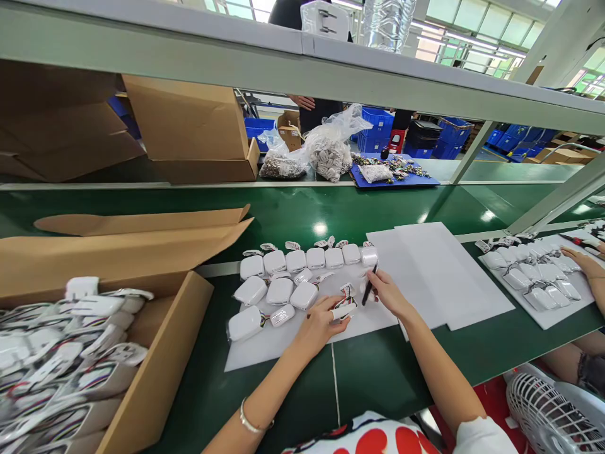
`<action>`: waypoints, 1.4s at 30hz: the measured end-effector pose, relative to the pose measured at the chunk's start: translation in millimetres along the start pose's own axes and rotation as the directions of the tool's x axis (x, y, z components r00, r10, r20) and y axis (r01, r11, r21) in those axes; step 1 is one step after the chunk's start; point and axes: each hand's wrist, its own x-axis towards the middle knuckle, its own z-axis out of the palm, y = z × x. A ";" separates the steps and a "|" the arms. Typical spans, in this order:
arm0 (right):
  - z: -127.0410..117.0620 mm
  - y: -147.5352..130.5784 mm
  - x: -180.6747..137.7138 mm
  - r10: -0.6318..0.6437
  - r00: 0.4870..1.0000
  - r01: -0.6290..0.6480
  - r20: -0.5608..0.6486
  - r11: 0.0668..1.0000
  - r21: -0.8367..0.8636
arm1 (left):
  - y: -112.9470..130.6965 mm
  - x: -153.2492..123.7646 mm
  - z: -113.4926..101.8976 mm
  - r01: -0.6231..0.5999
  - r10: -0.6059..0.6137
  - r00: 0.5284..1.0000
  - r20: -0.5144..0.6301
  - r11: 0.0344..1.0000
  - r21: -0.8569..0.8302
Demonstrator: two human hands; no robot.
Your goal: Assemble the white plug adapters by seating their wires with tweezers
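My left hand [322, 323] is closed around a small white plastic piece [344, 310] with thin coloured wires [348, 294] at its far side. Close by on the right, my right hand [385, 291] grips a slim black pen-like tool [369, 285], its tip pointing down; its exact kind is unclear. Both hands are over a white sheet [302, 334] on the green bench. Rows of white rounded housings [278, 291] lie there, some with small wired pieces beside them. One housing [369, 255] ends the back row, just beyond my right hand.
A cardboard box [184, 353] of wired white units stands at left. More white sheets [439, 277] lie to the right. Further right, a co-worker's hand [583, 261] is by similar housings. Bagged parts [329, 154] and a blue tray [397, 180] sit behind, under a shelf beam [283, 69].
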 end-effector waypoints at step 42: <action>30.6 24.4 -15.7 -0.845 0.531 0.591 -0.072 0.429 -0.683 | 9.1 2.8 8.1 0.066 -0.062 0.998 -0.028 0.989 0.134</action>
